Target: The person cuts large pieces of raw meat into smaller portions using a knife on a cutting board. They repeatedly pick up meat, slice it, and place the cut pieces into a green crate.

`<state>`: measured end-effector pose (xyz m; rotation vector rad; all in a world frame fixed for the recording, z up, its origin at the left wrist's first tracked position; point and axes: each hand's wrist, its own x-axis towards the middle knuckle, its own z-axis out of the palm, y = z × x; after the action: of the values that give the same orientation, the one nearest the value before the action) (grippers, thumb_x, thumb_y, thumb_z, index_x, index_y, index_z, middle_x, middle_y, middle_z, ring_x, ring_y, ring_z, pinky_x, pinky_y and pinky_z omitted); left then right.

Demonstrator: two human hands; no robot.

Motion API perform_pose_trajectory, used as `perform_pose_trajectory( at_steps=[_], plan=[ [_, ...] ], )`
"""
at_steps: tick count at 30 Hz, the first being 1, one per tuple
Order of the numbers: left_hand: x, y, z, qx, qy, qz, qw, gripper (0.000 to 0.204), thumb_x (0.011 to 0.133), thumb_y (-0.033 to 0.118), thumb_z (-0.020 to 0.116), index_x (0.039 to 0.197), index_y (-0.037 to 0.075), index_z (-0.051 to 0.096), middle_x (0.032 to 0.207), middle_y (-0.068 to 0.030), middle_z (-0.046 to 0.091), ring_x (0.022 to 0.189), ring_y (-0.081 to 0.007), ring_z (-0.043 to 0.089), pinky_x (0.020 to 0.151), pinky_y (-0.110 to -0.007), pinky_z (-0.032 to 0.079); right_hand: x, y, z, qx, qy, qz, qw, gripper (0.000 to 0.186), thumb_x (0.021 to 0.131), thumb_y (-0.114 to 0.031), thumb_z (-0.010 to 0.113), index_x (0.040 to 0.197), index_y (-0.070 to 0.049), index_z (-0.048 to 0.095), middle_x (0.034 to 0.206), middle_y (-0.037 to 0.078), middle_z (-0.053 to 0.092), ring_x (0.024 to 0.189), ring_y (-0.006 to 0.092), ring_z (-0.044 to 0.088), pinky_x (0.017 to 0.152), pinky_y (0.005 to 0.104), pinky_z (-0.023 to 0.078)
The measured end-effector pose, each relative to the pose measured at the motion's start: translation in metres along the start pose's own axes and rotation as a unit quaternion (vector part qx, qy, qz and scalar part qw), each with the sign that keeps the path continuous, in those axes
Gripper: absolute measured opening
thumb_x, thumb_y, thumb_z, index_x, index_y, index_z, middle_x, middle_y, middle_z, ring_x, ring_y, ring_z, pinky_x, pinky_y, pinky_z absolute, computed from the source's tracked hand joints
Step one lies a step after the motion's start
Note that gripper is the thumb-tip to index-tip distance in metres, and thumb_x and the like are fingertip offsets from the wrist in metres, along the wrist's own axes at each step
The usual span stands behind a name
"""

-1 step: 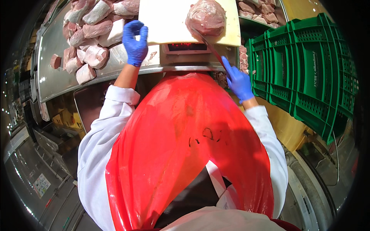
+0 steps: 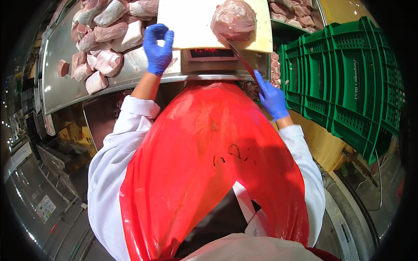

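Note:
My left hand (image 2: 157,50), in a blue glove, is at the left part of the white cutting board (image 2: 183,24), its fingers curled into a loop with nothing in it. My right hand (image 2: 271,98), also gloved, is closed on the handle of a long knife (image 2: 244,61) that slants up-left to the lower edge of a round pink piece of meat (image 2: 233,19) on the board. The knife's tip is at or just under the meat; I cannot tell if it cuts in. Below the board is a red display (image 2: 211,53) in a metal housing.
A heap of meat pieces (image 2: 106,32) lies on the steel table (image 2: 56,93) at left. More meat (image 2: 291,13) is in a tray beyond the board's right side. A green plastic crate (image 2: 335,78) stands at right. My red apron (image 2: 209,126) is against the table's near edge.
My left hand has shifted slightly right. My right hand and the knife have moved a little down and to the right, the tip staying near the meat.

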<state>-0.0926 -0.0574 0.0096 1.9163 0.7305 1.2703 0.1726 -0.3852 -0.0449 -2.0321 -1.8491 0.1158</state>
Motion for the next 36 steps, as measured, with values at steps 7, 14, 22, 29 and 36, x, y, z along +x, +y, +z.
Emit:
perform_pose_trajectory(
  at_steps=[7, 14, 22, 29, 36],
  plan=[
    [-0.012, 0.053, 0.104, 0.195, -0.079, 0.205, 0.956, 0.028, 0.079, 0.025, 0.082, 0.091, 0.01, 0.062, 0.081, -0.0075, 0.063, 0.068, -0.0261, 0.063, 0.061, -0.036, 0.052, 0.0, -0.003, -0.024, 0.177, 0.099, 0.09, 0.975, 0.067, 0.092, -0.009, 0.067, 0.154, -0.018, 0.044, 0.098, 0.015, 0.073, 0.072, 0.0306, 0.071, 0.064, 0.0379, 0.057],
    [-0.03, 0.021, 0.108, 0.206, -0.066, 0.129, 0.968, 0.024, 0.078, 0.027, 0.078, 0.09, 0.015, 0.062, 0.083, -0.0033, 0.063, 0.077, -0.0267, 0.064, 0.069, -0.041, 0.048, 0.127, -0.061, -0.019, 0.154, 0.195, 0.042, 0.968, 0.069, 0.093, -0.012, 0.063, 0.156, -0.026, 0.039, 0.091, 0.013, 0.071, 0.07, 0.0335, 0.068, 0.065, 0.0414, 0.057],
    [-0.028, 0.015, 0.104, 0.232, -0.035, 0.17, 0.957, 0.016, 0.077, 0.016, 0.076, 0.09, 0.016, 0.065, 0.083, -0.0006, 0.066, 0.076, -0.0231, 0.063, 0.074, -0.037, 0.043, 0.135, -0.053, -0.029, 0.156, 0.213, 0.085, 0.961, 0.07, 0.094, -0.015, 0.066, 0.158, -0.023, 0.036, 0.078, 0.012, 0.072, 0.064, 0.024, 0.07, 0.062, 0.0361, 0.056],
    [-0.032, 0.011, 0.104, 0.175, -0.041, 0.115, 0.977, 0.011, 0.079, 0.013, 0.075, 0.087, 0.015, 0.067, 0.076, -0.0015, 0.064, 0.068, -0.0227, 0.062, 0.072, -0.037, 0.043, 0.134, -0.077, -0.014, -0.088, 0.066, 0.016, 0.994, 0.079, 0.087, -0.008, 0.059, 0.159, -0.026, 0.034, 0.072, 0.008, 0.057, 0.054, 0.0281, 0.062, 0.051, 0.0432, 0.053],
    [-0.028, 0.008, 0.088, 0.142, -0.04, 0.068, 0.987, 0.007, 0.078, 0.016, 0.073, 0.081, 0.016, 0.066, 0.071, 0.0002, 0.063, 0.065, -0.0208, 0.061, 0.071, -0.036, 0.041, 0.051, -0.099, -0.076, -0.165, -0.147, 0.064, 0.973, 0.089, 0.084, -0.002, 0.057, 0.163, -0.027, 0.022, 0.072, 0.014, 0.056, 0.052, 0.0311, 0.061, 0.046, 0.0439, 0.05]
  ],
)
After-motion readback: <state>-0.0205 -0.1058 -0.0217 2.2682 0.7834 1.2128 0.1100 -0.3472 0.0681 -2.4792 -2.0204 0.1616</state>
